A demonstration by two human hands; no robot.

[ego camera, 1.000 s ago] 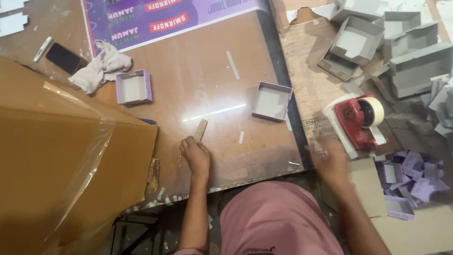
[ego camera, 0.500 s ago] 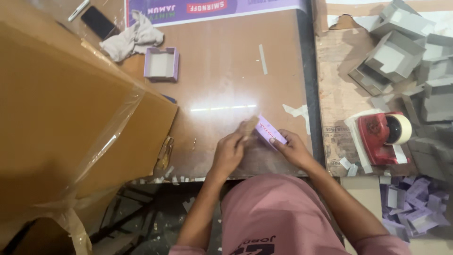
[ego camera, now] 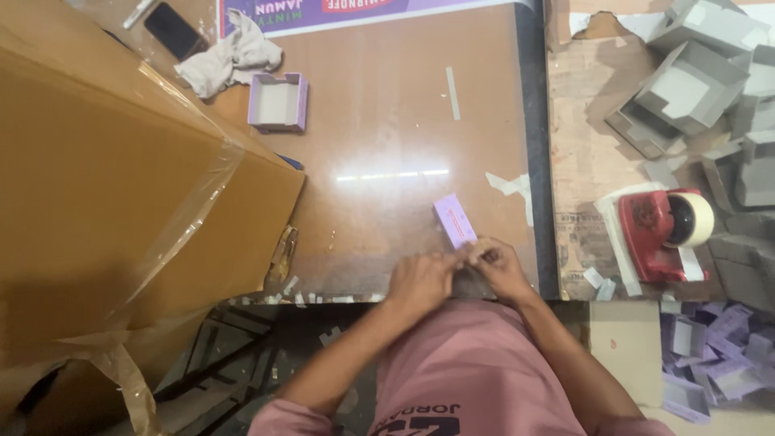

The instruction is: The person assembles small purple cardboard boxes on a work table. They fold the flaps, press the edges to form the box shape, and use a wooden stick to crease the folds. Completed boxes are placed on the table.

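Note:
A small flat lilac card piece [ego camera: 454, 220] lies tilted on the brown table [ego camera: 379, 121] near its front edge. My left hand [ego camera: 420, 278] and my right hand [ego camera: 496, 266] meet at its near end, and the fingertips of both pinch it there. A small open lilac box [ego camera: 278, 102] stands further back on the left, apart from both hands.
A big brown carton with clear tape [ego camera: 121, 202] fills the left. A crumpled cloth [ego camera: 230, 55] and a black phone [ego camera: 173, 29] lie at the back left. On the right are a red tape dispenser [ego camera: 663, 230], several grey box halves [ego camera: 698, 77], and lilac pieces in a bin [ego camera: 714, 355].
Both hands came together at the table's front edge on the lilac card piece, which was not held a second ago. The view shifted, so the table now sits higher in frame.

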